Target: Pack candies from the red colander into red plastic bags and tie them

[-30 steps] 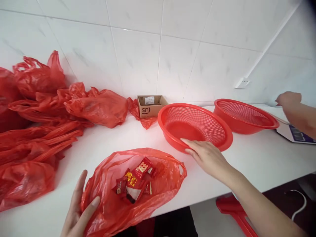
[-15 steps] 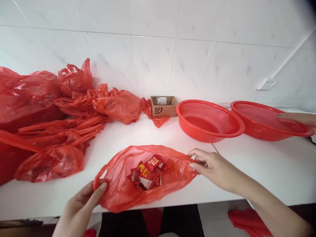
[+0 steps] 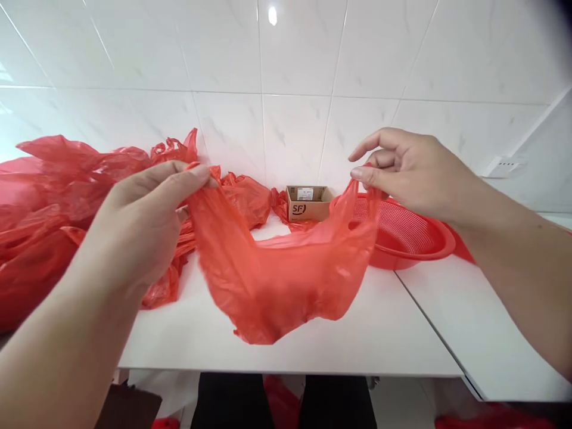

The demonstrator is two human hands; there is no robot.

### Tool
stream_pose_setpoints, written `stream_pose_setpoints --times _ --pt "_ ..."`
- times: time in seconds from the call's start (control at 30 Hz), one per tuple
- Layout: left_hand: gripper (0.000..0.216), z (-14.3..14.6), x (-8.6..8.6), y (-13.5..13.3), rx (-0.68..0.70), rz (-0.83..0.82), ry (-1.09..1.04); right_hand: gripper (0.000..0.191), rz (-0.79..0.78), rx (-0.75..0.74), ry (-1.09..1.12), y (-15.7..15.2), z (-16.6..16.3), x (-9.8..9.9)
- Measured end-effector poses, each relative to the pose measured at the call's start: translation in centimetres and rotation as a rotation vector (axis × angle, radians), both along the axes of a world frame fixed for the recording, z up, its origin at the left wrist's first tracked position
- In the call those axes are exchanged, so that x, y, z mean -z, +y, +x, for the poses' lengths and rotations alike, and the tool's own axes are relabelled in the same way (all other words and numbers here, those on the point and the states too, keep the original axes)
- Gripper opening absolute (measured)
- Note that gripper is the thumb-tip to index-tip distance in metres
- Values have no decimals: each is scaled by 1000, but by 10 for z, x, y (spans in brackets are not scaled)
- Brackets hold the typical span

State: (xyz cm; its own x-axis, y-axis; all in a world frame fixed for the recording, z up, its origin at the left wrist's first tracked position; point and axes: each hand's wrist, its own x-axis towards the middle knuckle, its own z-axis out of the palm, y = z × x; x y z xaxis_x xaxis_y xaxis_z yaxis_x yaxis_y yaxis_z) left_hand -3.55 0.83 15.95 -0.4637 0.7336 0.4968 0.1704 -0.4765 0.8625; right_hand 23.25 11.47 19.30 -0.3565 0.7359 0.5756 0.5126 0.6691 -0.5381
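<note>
A red plastic bag (image 3: 290,274) hangs above the white table, stretched between my two hands by its handles. My left hand (image 3: 156,202) pinches the left handle between thumb and fingers. With thumb and fingertips, my right hand (image 3: 397,167) grips the right handle. Darker shapes show faintly through the lower part of the bag; its contents are otherwise hidden by the front wall. Behind my right hand stands a red mesh basket (image 3: 411,238), partly covered by the bag.
A small brown cardboard box (image 3: 308,205) stands by the tiled wall. More red plastic bags (image 3: 40,220) are heaped along the left side of the white table (image 3: 379,333). A seam (image 3: 429,316) divides the tabletop at the right. A socket (image 3: 504,167) sits on the wall.
Both hands have lifted the bag off the table by its handles. The wrapped red packets that showed inside it are now hidden. The other person's hand at the right is out of sight.
</note>
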Motion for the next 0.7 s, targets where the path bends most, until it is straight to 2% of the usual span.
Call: stream_pose_setpoints --times 0.07,0.17,0.27,0.33,0.37,0.4,0.5,0.57,0.7 --pt "15 -3 -5 4 92 -3 -12 16 -6 -24 -10 2 -4 -5" --pt "15 -6 -10 9 359 -63 -22 12 -53 -94 29 3 -16 -10" --pt "36 0 -12 14 515 -213 132 8 -119 -241 28 -2 -35 -12" --pt "58 8 -12 19 554 -337 268 9 -134 -367 38 -7 -52 -13" --pt "62 11 -12 22 558 -387 333 9 -133 -428 38 -10 -62 -12" --pt "59 15 -11 26 560 -425 395 9 -131 -484 31 -13 -71 -11" --pt "24 20 -8 38 535 -475 502 9 -131 -599 16 -18 -93 -5" --pt "20 18 -5 43 506 -499 460 12 -125 -613 45 -16 -100 3" --pt "41 8 4 47 553 -557 236 23 -193 -586 33 1 -93 28"
